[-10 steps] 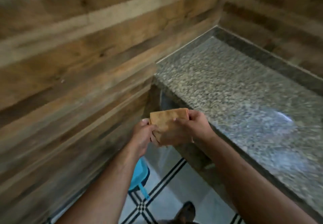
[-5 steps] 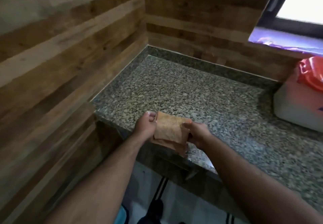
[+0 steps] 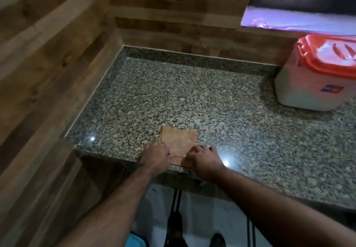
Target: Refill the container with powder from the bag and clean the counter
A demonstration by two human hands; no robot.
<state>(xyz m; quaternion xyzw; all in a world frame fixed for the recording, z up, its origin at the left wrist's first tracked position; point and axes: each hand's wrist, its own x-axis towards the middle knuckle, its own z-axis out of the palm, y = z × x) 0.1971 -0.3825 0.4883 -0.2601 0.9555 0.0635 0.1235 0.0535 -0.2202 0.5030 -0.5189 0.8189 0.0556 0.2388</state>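
- Both my hands are at the near counter edge: left hand (image 3: 157, 155) and right hand (image 3: 203, 157) each pinch a near corner of the folded orange cloth (image 3: 178, 140), so it lies flat for wiping.
- The granite counter (image 3: 192, 96) stretches out beyond it.
- The container (image 3: 316, 85) sits far right, its red lid (image 3: 331, 54) on, so I'd guess refilling's done.

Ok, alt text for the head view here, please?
Both hands, left hand and right hand, hold a folded orange cloth flat on a speckled granite counter near its front edge. A white container with an orange lid stands at far right.
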